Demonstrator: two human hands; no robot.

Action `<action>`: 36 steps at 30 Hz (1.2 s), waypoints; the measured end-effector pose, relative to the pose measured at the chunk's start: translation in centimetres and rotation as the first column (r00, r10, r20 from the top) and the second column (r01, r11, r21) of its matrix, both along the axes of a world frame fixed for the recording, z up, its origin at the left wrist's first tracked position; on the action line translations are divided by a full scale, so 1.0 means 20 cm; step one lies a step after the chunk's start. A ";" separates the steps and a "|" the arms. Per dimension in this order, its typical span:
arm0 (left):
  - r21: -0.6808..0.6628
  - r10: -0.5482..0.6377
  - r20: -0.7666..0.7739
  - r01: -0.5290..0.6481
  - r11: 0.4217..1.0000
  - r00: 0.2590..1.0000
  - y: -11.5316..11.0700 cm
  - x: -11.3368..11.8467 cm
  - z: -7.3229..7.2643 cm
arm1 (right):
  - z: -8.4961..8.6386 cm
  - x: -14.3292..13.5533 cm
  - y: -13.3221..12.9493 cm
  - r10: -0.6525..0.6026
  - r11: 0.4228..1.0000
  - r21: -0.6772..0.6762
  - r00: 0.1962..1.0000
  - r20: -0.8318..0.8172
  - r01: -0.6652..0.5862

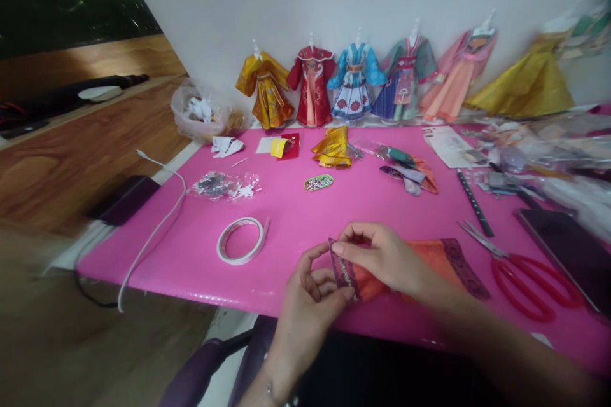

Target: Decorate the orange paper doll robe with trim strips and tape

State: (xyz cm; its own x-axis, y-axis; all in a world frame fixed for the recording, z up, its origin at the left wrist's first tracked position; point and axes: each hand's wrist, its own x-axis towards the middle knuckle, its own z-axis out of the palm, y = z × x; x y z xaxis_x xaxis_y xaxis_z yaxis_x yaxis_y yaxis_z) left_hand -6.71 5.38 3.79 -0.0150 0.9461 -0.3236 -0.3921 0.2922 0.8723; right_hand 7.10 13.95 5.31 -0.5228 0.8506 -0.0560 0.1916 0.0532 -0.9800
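Note:
My left hand [312, 296] pinches the lower edge of a strip of orange cloth [429, 251] with a purple patterned border. Its fingers lie behind the border and its thumb is in front. My right hand [382, 254] grips the same border at its upper corner, thumb on the front. A line of small shiny bits runs along the border between the two hands. The middle of the cloth is hidden under my right hand, and its other purple end lies on the pink table [191, 235] to the right.
A tape roll [242, 241] lies left of my hands. Red-handled scissors [534, 283], a black phone [568, 254] and a dotted pen [475, 203] lie at right. Behind are a glittery oval piece [318, 182], yellow cloth [333, 147] and several small dressed figures, including a red one [312, 89].

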 end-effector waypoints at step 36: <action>-0.042 -0.099 -0.146 0.094 0.995 0.984 0.07 0.00 -0.01 | -0.02 0.02 0.10 0.050 0.991 -0.118 0.997 -0.051 -0.056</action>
State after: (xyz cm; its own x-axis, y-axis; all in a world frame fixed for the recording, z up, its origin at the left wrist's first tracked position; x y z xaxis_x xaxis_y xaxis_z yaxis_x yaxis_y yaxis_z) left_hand -6.75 6.69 3.58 0.0255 0.9336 -0.3573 -0.2282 0.3534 0.9072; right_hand 7.43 15.96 4.98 -0.5717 0.8101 -0.1295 0.1444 -0.0561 -0.9879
